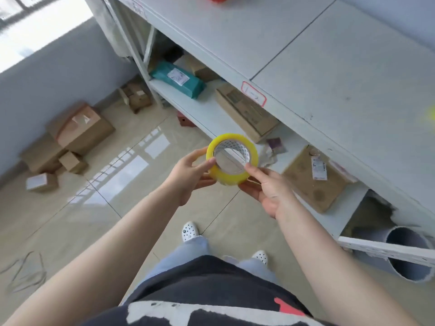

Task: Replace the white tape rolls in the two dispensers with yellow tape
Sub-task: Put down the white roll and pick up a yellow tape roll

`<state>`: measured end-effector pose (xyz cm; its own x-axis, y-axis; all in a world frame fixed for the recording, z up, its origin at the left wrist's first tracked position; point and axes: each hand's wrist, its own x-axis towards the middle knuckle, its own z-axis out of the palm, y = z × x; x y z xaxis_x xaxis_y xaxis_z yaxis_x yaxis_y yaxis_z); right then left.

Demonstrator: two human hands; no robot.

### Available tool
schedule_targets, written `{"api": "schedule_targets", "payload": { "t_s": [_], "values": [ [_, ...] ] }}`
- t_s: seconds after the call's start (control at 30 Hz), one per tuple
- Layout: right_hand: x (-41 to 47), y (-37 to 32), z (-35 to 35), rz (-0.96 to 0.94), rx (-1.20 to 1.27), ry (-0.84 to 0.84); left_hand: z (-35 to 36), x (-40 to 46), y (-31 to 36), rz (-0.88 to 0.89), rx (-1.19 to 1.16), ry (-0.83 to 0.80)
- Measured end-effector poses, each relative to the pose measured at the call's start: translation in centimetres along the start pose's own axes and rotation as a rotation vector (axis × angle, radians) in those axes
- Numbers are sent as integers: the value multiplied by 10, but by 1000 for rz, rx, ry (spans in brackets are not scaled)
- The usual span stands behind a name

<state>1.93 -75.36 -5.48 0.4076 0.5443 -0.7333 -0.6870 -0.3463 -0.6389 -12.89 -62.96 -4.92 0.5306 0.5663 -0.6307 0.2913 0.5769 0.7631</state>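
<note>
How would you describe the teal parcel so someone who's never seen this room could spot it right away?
Start at the white shelving unit along the right wall and drop to its lower shelf. Near that shelf's far end lies the teal parcel, a soft plastic-wrapped bundle with a white label on top. Everything beside it is brown cardboard, so it is the only blue-green package there.

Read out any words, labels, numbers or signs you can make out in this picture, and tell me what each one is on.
None can be read.
Red-bordered label on the shelf edge: faint marks, illegible.
White shipping label on the teal parcel: blurred.
Print on the cardboard box: too blurred.
Label on the brown package: too small.
Pattern inside the yellow tape roll: unreadable.
</note>
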Motion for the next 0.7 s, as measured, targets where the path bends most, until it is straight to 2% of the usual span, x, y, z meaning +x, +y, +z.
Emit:
{"api": "schedule_targets", "payload": {
  "t_s": [0.23, 0.7],
  "values": [
    [43, 1, 117, 37, -83, -75, -110, 26, 31, 10, -50, 74],
    [164, -78, 264, 35, -195, -167, -216, 128, 137, 64, -134, 182]
  ]
}}
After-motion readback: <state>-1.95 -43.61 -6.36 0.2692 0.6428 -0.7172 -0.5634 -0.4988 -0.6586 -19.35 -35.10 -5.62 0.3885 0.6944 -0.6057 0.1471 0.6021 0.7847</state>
